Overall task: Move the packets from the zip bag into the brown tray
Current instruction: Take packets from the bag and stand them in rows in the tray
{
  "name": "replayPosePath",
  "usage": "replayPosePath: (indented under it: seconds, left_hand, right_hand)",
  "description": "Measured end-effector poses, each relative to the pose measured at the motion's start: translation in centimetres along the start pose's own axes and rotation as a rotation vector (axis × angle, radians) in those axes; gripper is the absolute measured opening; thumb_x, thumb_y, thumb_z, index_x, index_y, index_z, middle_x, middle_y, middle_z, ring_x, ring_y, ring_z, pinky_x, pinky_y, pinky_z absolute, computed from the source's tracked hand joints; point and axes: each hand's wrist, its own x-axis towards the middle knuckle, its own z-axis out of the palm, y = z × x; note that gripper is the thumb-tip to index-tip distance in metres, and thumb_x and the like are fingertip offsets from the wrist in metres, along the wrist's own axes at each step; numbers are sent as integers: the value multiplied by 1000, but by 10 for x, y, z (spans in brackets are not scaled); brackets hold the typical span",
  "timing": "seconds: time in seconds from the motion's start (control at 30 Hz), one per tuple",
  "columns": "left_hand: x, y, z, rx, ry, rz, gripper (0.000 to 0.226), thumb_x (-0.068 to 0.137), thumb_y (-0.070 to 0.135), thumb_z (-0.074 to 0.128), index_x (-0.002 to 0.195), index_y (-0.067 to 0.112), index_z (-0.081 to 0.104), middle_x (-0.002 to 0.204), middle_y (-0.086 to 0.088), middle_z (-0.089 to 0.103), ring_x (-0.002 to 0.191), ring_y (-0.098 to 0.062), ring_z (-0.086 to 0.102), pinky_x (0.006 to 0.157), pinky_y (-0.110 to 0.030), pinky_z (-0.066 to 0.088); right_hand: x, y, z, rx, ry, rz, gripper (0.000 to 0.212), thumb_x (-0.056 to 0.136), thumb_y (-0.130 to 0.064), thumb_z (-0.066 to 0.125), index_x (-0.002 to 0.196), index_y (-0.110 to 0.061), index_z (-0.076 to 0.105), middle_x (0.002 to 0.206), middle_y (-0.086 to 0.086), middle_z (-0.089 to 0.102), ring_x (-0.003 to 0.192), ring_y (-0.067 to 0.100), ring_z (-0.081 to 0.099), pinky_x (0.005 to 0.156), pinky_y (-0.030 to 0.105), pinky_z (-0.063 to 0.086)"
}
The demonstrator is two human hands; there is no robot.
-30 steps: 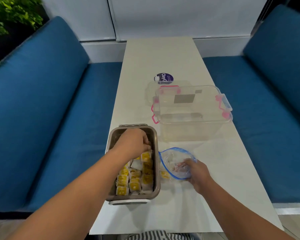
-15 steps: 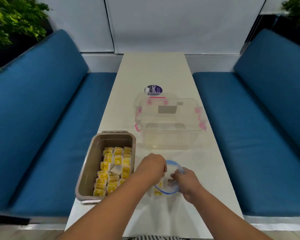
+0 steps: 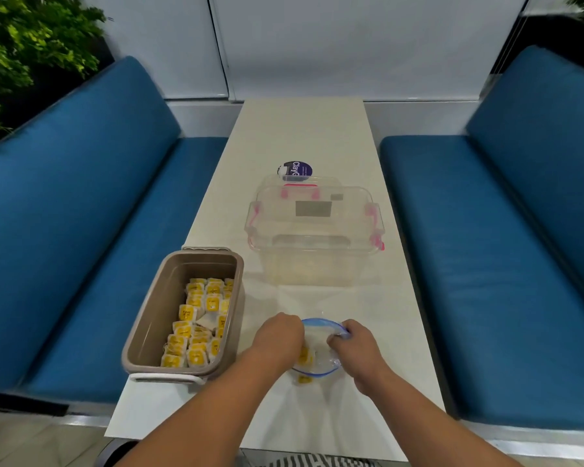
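The bag lies on the desk just right of the tray, its blue mouth held agape by the right grip, which is pinched on the rim's right side; the left grip is sunk into the mouth with fingers curled down, and whether a packet is caught cannot be told, the fingertips being hidden behind the back of the hand; a few yellow packets are seen inside the bag, towards its left side; the mouth is best held wide and pinned to the desk, so that the bag is not dragged along; one or two packets should be pinched by their edges, lifted clear of the rim, and carried left to the bare far end of the tray, beyond the rows filed there, so that these are not upset
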Motion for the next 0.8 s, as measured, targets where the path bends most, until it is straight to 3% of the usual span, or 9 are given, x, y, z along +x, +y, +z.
replayPosePath:
  seconds: [0.1,0.17,0.27,0.37,0.43,0.57,0.67,0.73,0.8]
  left_hand:
    - [-1,2,-2,-127,38,-31,19,88,18,63,102,21,76,101,-2,72,91,-23,68,83,-30,56]
    - [-1,2,-5,-269,65,-47,20,87,12,61,90,25,75,97,4,72,89,-17,68,80,-26,55]
    - [-3,2,-10,-450,80,-74,27,89,10,54,78,32,67,86,5,68,78,-14,65,72,-24,54]
    - [-3,2,-12,-562,105,-57,29,93,11,53,79,31,68,73,9,61,67,-12,60,66,-25,53]
    - [-5,3,-11,-598,121,-44,29,95,10,53,82,29,71,74,11,62,64,-7,59,62,-20,50]
    - [-9,8,-11,-575,172,-47,11,86,17,70,89,26,74,83,5,69,73,-10,65,66,-18,51]
    - [-11,11,-15,-534,271,-30,20,82,12,71,86,31,69,78,10,63,65,-3,56,57,-7,39]
    - [-14,11,-20,-554,318,18,29,81,5,68,92,32,67,75,11,58,62,-1,52,59,-8,39]
    - [-16,8,-26,-601,323,53,33,81,1,66,103,26,68,76,11,57,60,-1,50,63,-12,43]
  right_hand:
    - [-1,1,-7,-1,-42,17,19,84,-11,70,99,-11,58,100,10,66,84,25,64,71,37,54]
    - [-2,0,-12,23,-80,96,30,85,-20,76,107,-12,57,106,10,67,90,27,69,74,39,59]
    - [-3,-2,-19,86,-185,271,35,88,-26,76,111,-4,62,99,17,70,74,28,66,66,35,60]
    - [-2,-4,-22,157,-245,351,23,93,-14,69,111,-1,63,95,22,69,70,33,66,60,37,60]
    - [-1,-6,-23,188,-261,328,17,94,-2,63,110,-1,63,93,21,70,71,32,66,58,36,59]
    - [3,-10,-22,210,-267,260,20,93,11,54,101,-3,65,93,17,71,79,30,68,70,43,60]
    - [10,-8,-16,219,-251,224,20,101,2,50,113,-5,64,108,16,73,89,30,71,71,41,61]
    - [12,-7,-11,205,-234,195,17,106,-12,49,114,-11,64,109,13,75,91,27,74,67,37,61]
    - [14,-7,-7,182,-207,183,16,103,-10,51,110,-13,65,106,12,75,88,28,73,63,35,59]
